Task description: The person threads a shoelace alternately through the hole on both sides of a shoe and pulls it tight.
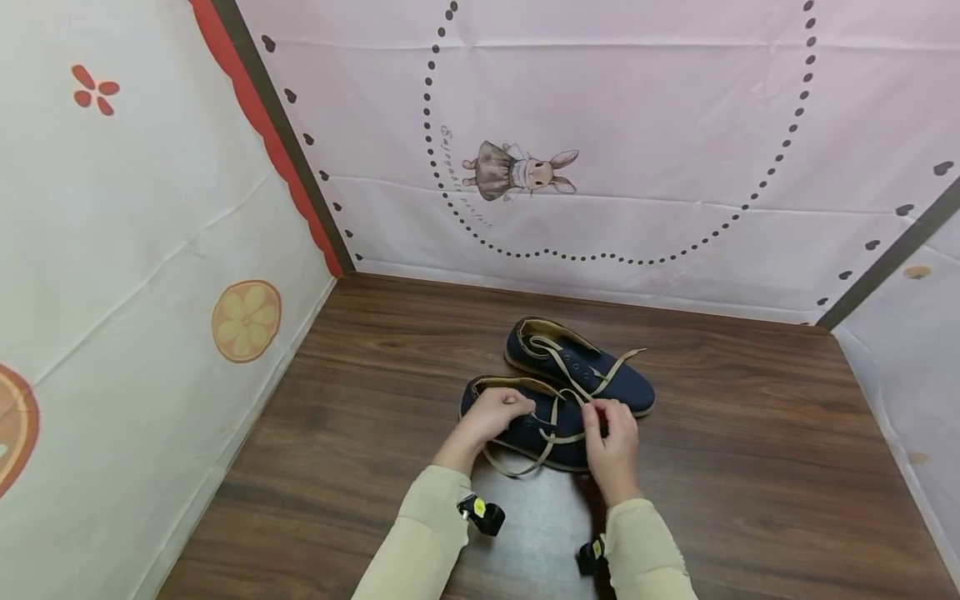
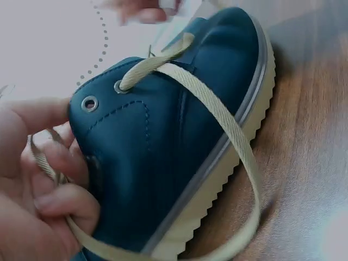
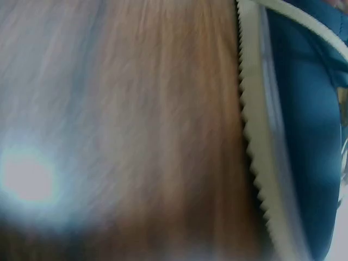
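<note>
1. Two dark blue shoes are set side by side on a wood-grain counter (image 1: 750, 458), roughly midway between its left and right edges and nearer its back edge. Both toes are pointed towards the right edge, perhaps so that the eyelets can be reached from either side.
2. The near shoe (image 1: 517, 437) is flanked by both hands. Its beige lace (image 2: 217, 112) is threaded through one eyelet; another eyelet, nearer the ankle, is left bare.
3. The lace is gripped in the curled fingers of the left hand (image 1: 491, 414), probably to keep the slack gathered; a long loop is left hanging over the shoe's side.
4. By the toe, a lace seems to be pinched between thumb and finger of the right hand (image 1: 613, 437); in the right wrist view these fingertips are not shown.
5. The far shoe (image 1: 579, 367) is placed just behind, with its own loose lace trailed across it.
6. The back edge is bordered by a pink cloth (image 1: 675, 125) printed with a rabbit.
</note>
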